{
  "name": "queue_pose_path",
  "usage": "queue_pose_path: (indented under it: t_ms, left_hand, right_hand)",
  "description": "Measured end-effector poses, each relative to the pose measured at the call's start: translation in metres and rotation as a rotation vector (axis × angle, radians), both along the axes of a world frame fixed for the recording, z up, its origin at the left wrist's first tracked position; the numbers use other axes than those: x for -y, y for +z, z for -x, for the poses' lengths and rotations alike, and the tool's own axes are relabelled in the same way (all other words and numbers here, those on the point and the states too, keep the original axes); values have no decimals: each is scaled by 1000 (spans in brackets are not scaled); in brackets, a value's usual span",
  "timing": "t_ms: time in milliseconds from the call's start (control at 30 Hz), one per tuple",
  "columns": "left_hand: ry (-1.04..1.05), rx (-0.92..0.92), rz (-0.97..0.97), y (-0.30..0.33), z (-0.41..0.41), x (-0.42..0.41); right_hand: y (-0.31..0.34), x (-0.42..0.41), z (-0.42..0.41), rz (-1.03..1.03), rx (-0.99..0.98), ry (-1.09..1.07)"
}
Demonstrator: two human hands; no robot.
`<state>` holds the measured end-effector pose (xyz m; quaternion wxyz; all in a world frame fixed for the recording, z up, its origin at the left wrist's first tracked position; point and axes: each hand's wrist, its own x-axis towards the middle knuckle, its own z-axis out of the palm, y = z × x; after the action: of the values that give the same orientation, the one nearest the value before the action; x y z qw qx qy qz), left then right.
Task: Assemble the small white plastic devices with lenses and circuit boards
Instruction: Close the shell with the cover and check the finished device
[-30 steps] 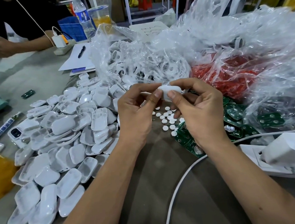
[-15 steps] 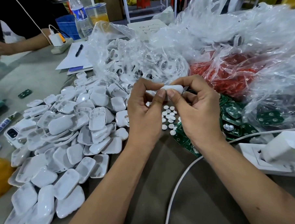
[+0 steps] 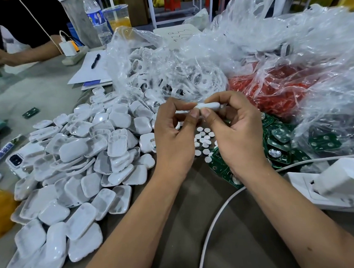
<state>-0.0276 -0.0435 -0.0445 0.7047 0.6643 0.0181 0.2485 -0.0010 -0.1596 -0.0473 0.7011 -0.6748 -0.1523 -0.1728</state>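
Note:
Both hands hold one small white plastic device point(image 3: 208, 106) above the table, seen edge-on. My left hand point(image 3: 175, 138) pinches its left end between thumb and fingers. My right hand point(image 3: 236, 131) pinches it from the right, thumb below and fingers above. Under the hands lie several small white round lenses point(image 3: 203, 139). Green circuit boards point(image 3: 277, 137) are heaped to the right of them. A big pile of white plastic shells point(image 3: 75, 158) covers the table on the left.
Clear plastic bags hold white ring parts point(image 3: 169, 79) and red parts point(image 3: 271, 89) behind my hands. A white power strip point(image 3: 328, 186) and its cable point(image 3: 214, 217) lie at the right. A phone point(image 3: 16, 161), a marker point(image 3: 2, 151), papers with a pen point(image 3: 90, 70) and another person's arm point(image 3: 22, 53) are at the left.
Both hands have kept hold of the white device and turned it, so it now shows edge-on and thinner. The hands sit slightly higher and closer to the bags.

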Motion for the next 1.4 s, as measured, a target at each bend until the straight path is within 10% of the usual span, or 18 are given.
queue_pose_path:
  t_ms: [333, 1400]
  left_hand:
    - [-238, -246, 631, 8, -3, -17]
    - [-290, -336, 545, 6, -2, -15]
  right_hand:
    - [3, 6, -1, -93, -135, 155]
    - [8, 4, 1, -219, -382, 188]
